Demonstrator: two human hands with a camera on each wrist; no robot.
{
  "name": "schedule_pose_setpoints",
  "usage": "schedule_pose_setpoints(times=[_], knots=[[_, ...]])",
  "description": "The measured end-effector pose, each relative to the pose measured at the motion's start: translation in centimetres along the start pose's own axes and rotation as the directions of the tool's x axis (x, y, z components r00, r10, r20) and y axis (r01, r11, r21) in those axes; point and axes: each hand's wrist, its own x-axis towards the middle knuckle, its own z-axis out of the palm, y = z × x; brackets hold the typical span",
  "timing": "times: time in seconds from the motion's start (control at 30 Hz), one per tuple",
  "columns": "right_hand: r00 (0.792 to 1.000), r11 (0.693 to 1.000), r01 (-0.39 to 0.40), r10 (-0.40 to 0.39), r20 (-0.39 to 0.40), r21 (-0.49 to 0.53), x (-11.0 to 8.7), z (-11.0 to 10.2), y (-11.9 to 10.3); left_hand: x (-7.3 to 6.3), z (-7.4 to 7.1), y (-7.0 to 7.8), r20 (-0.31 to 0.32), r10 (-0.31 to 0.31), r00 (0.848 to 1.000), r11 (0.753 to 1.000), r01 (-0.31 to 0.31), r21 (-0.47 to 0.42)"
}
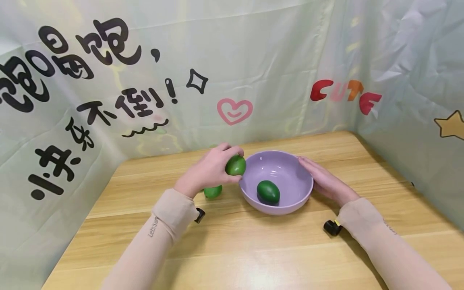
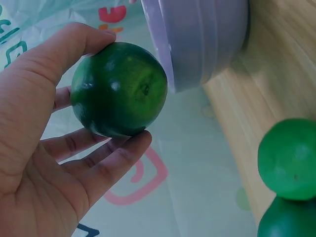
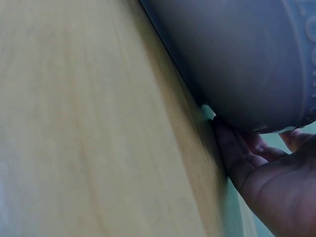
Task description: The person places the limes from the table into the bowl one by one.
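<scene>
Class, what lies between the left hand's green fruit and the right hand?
The purple bowl, with one dark green fruit inside; the head view shows this.

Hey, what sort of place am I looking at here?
Probably a small staged tabletop booth: pale printed sheeting hangs behind and beside the wooden table, and a small black camera sits at the right cuff.

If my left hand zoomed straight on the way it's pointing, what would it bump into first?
Probably the purple bowl, on the side nearest your left hand. The green fruit you're holding might bump it first, or pass over the rim; the height is hard to judge.
</scene>
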Motion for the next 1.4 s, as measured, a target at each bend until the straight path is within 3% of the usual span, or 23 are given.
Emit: schedule_pose_setpoints(times=[0.63,1.4], knots=[[1.0,1.0,0.021,-0.021,0.017,0.004,-0.1,-0.1,0.3,2.5,2.3,1.9,0.06,0.043,0.997,0.999,-0.042,-0.012],[0.999,0.999,0.036,-0.036,0.039,0.004,0.0,-0.3,0.4,3.9,4.9,2.8,0.178,0.05,0.983,0.994,-0.065,0.083]])
